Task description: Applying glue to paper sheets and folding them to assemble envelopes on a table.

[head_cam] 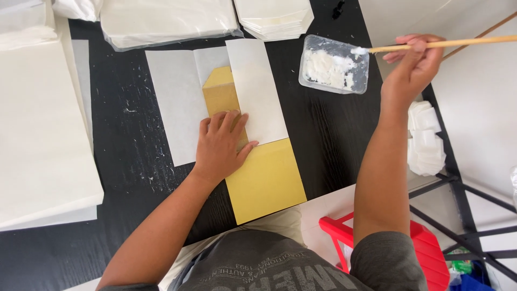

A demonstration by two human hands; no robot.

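Item: paper bag in the making, on a black table (323, 140).

Left hand (219, 144): we kept it flat, fingers spread and palm down, pressing on the yellow card template (266, 180) where the white paper sheet (183, 102) folded over it. It gripped nothing; it only held the stack still.

Right hand (412, 67): we had it closed around a thin wooden stick (458, 43), the tip loaded with white paste and held at the rim of the clear plastic paste tray (334, 64).

Nearby: stacks of white paper (43, 134) to the left, folded white pieces (274, 19) at the top edge, small white squares (425, 140) beside the right forearm, a red stool (425, 253) below.

Risks, as we judged them: paste could drip from the stick onto the table or the template while crossing over; the folded flap could spring open or slip askew if the left hand eased off; too much paste could smear beyond the seam and stick the sheet to the template.
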